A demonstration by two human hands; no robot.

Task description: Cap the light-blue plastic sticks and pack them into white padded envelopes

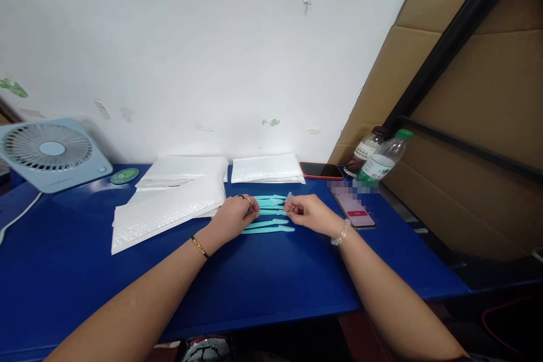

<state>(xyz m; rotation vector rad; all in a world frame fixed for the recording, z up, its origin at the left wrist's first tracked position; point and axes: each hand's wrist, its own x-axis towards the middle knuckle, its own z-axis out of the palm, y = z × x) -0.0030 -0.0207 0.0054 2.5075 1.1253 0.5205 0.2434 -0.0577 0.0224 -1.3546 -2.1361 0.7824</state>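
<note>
Several slim turquoise sticks that look like eyebrow razors (271,229) lie side by side on the blue table (254,283), their lengths running left to right. My left hand (233,216) is closed, thumb and fingers pinched at the left end of one razor in the row. Across from it, my right hand (311,214) pinches the same razor near its right end. A small clear piece, perhaps a cap (289,197), shows at the fingertips of the right hand. My fingers partly hide the razors' ends.
White bubble mailers (169,209) lie left of my hands, with another stack of mailers (267,168) by the wall. A phone (354,206), an orange-edged phone (321,170) and two bottles (382,161) are at right. A fan (53,150) and green disc (124,176) sit at left.
</note>
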